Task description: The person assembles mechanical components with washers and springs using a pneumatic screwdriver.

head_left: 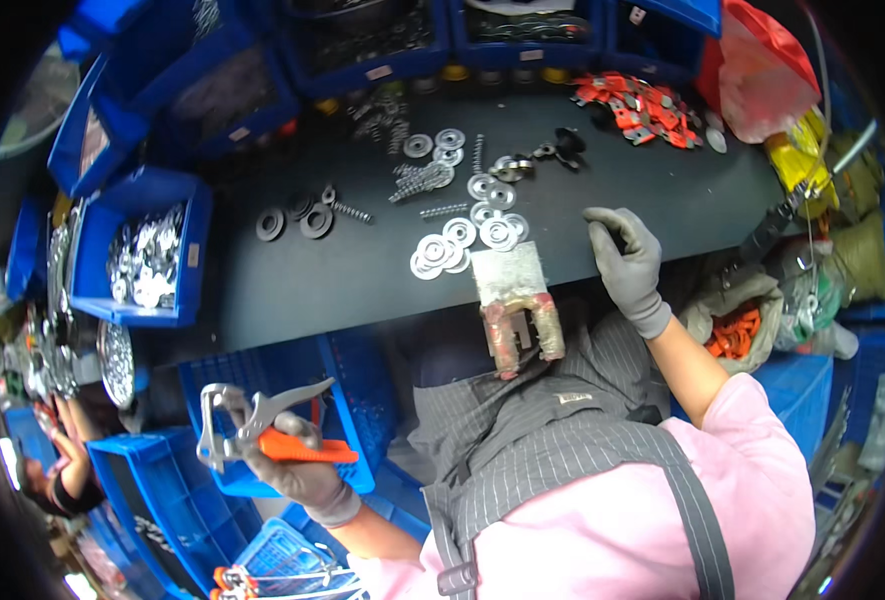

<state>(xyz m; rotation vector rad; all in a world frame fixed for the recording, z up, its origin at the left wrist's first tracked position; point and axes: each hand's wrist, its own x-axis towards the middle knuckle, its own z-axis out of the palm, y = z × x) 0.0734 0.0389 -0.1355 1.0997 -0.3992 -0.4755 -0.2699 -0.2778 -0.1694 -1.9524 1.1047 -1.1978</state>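
Note:
My left hand (pixel 307 478), in a grey glove, is closed around a plier-like hand tool (pixel 262 420). The tool has a silver metal head, a long silver lever and an orange grip; it is held out left of my lap, over a blue crate. Above the table's front edge, my gloved right hand (pixel 629 262) has its fingers loosely bent, with a gap between thumb and forefinger and nothing visible in it. Left of that hand, a metal block (pixel 507 272) with two tape-wrapped legs juts from the table edge toward my lap. Silver discs (pixel 459 232) lie just behind the block.
On the black table (pixel 362 285) lie springs (pixel 420 182), dark rings (pixel 270 224) and a pile of orange-and-metal parts (pixel 647 108). A blue bin (pixel 190 255) of metal pieces stands left; more bins line the back. A red bag (pixel 762 75) is at back right. Another person (pixel 62 470) works far left.

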